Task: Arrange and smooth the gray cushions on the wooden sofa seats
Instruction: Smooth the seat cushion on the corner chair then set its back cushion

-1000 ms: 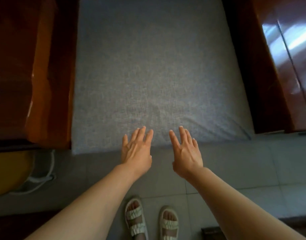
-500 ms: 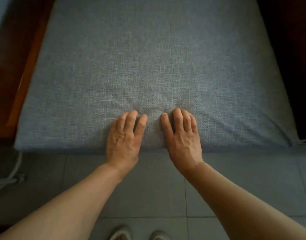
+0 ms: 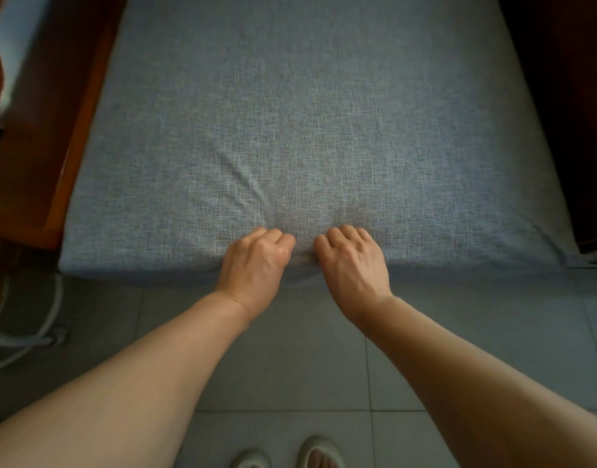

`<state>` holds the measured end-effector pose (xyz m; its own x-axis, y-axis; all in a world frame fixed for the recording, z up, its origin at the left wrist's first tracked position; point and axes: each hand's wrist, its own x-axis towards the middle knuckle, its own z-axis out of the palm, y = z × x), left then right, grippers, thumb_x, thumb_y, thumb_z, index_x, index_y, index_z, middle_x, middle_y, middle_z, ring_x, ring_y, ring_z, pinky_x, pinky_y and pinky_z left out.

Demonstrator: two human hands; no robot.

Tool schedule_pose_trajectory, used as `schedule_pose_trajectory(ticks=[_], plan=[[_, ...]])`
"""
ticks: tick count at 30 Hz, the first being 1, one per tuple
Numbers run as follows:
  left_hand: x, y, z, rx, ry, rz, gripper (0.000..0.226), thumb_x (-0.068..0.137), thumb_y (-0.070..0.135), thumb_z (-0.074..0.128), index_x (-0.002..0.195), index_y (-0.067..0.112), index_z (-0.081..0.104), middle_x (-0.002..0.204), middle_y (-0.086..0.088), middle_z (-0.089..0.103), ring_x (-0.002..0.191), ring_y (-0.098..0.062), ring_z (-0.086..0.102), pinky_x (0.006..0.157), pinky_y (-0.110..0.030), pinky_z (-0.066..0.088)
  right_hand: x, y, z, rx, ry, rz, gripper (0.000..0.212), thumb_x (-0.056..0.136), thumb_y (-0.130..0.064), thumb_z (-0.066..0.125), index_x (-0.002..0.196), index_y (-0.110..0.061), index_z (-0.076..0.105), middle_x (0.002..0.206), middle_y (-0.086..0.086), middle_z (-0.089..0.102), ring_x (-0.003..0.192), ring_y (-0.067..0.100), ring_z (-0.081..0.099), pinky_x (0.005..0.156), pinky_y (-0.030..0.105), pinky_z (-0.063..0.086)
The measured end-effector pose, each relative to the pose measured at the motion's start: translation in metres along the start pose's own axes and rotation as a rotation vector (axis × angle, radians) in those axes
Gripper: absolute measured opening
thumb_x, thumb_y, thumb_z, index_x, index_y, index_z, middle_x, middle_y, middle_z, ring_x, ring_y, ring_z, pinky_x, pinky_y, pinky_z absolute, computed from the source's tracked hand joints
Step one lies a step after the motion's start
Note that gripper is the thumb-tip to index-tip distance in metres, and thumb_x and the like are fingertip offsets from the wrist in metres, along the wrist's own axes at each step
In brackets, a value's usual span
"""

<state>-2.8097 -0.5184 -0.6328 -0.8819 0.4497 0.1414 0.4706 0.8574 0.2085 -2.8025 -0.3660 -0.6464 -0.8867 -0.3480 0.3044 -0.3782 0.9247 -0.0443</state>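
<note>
Cushion, gray woven, filling the frame's upper centre, front edge at mid-frame. Gripped at that edge by left hand and right hand, fingers curled into the fabric, side by side, creases fanning up-left. Wooden sofa frame at left; tiled floor below.

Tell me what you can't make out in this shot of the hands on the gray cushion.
Head view only:
- Fingertips of the left hand and right hand: curled under, hidden by the knuckles, so how much fabric they grip is unclear.
- Gray cushion: its far edge is cut off by the top of the frame.
- Sandals: cut off by the bottom edge.
- Wooden sofa frame on the right: lost in shadow.
</note>
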Motion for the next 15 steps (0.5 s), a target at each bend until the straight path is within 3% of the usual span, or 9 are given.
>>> schedule_pose_trajectory(ticks=[3, 5, 8, 13, 15], plan=[[0.002, 0.001, -0.008, -0.009, -0.052, -0.006, 0.017, 0.061, -0.005, 0.046, 0.055, 0.010, 0.052, 0.050, -0.006, 0.049, 0.043, -0.027, 0.050, 0.039, -0.023, 0.032, 0.003, -0.003, -0.016, 0.093, -0.119, 0.076, 0.029, 0.040, 0.007, 0.072, 0.051, -0.010, 0.051, 0.047, 0.004, 0.048, 0.041, 0.024, 0.048, 0.044, 0.020, 0.024], [0.002, 0.004, -0.014, 0.007, -0.101, -0.024, 0.030, 0.044, -0.016, 0.064, 0.052, 0.009, 0.050, 0.047, -0.006, 0.048, 0.039, -0.027, 0.049, 0.038, -0.022, 0.029, 0.001, -0.005, -0.022, 0.133, -0.167, 0.101, 0.035, 0.035, 0.010, 0.074, 0.050, -0.010, 0.049, 0.045, 0.004, 0.046, 0.038, 0.023, 0.046, 0.043, 0.017, 0.015], [-0.001, 0.010, -0.021, 0.033, -0.153, -0.028, 0.041, 0.031, -0.020, 0.071, 0.049, 0.009, 0.049, 0.043, -0.005, 0.046, 0.034, -0.025, 0.046, 0.040, -0.019, 0.021, -0.004, -0.009, -0.027, 0.175, -0.198, 0.125, 0.036, 0.034, 0.013, 0.073, 0.049, -0.008, 0.048, 0.045, 0.005, 0.046, 0.037, 0.024, 0.046, 0.050, 0.012, 0.000], [-0.027, 0.020, -0.024, -0.020, -0.212, -0.043, 0.036, 0.040, -0.023, 0.067, 0.052, 0.007, 0.051, 0.046, -0.009, 0.049, 0.038, -0.029, 0.048, 0.042, -0.023, 0.023, -0.027, -0.020, -0.039, 0.166, -0.227, 0.143, 0.034, 0.035, 0.011, 0.072, 0.050, -0.009, 0.049, 0.046, 0.005, 0.048, 0.038, 0.025, 0.048, 0.048, 0.013, 0.003], [-0.039, 0.029, -0.029, -0.038, -0.269, -0.069, 0.028, 0.053, -0.021, 0.062, 0.059, 0.005, 0.055, 0.056, -0.012, 0.055, 0.049, -0.032, 0.055, 0.046, -0.028, 0.028, -0.042, -0.026, -0.045, 0.164, -0.254, 0.142, 0.035, 0.034, 0.010, 0.074, 0.051, -0.010, 0.050, 0.046, 0.004, 0.048, 0.038, 0.025, 0.048, 0.044, 0.016, 0.009]])
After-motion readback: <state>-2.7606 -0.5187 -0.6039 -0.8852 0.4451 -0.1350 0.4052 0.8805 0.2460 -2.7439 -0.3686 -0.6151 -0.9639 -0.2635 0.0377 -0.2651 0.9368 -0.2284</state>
